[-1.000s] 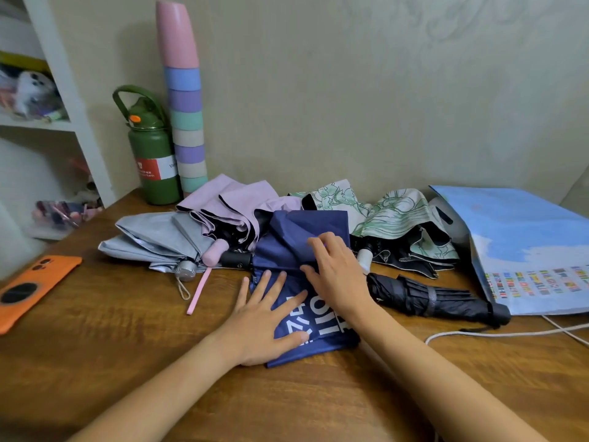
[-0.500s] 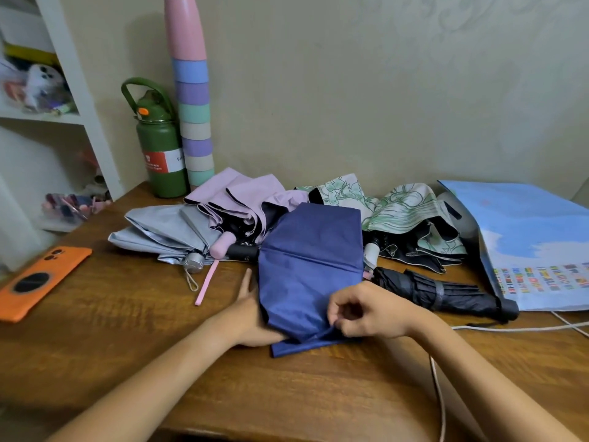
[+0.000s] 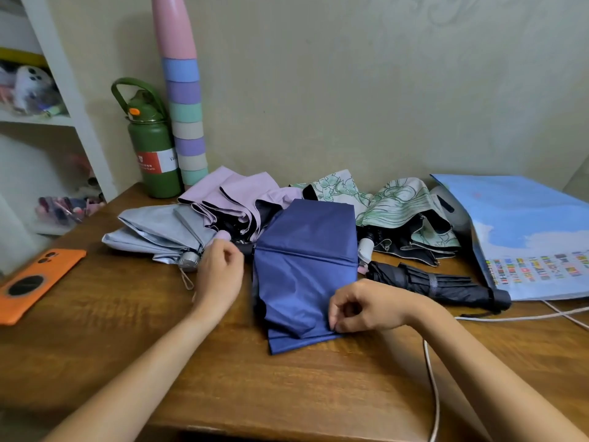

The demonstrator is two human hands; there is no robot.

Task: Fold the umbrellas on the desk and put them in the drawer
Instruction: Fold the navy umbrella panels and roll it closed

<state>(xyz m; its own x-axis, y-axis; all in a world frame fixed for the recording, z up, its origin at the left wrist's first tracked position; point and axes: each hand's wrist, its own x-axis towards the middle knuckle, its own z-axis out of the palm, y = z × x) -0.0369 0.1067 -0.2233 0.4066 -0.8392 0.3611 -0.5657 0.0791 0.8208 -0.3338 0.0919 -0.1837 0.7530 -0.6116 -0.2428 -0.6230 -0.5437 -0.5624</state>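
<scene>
Already the navy umbrella (image 3: 306, 266) lay mid-surface, its printed panel folded under. The right hand (image 3: 366, 306) had its fingers clamped on the lower edge; the left hand (image 3: 220, 272), lifted off, curled loosely beside the handle. Rolling seemed next.

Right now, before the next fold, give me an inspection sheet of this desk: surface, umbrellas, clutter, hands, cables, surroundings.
Surface: wooden desk, against a wall.
Job's things: navy umbrella spread flat at centre, half folded; grey umbrella, lilac umbrella and floral umbrella loose behind it; black umbrella already rolled and strapped. No drawer in view.
Clutter: orange phone, green bottle, stack of pastel cups, blue bag.
Hands: left hand curled at the navy umbrella's handle end; right hand pinches the navy fabric's lower edge.
Cables: white cable runs off the front edge.
Surroundings: white shelf on the left.
</scene>
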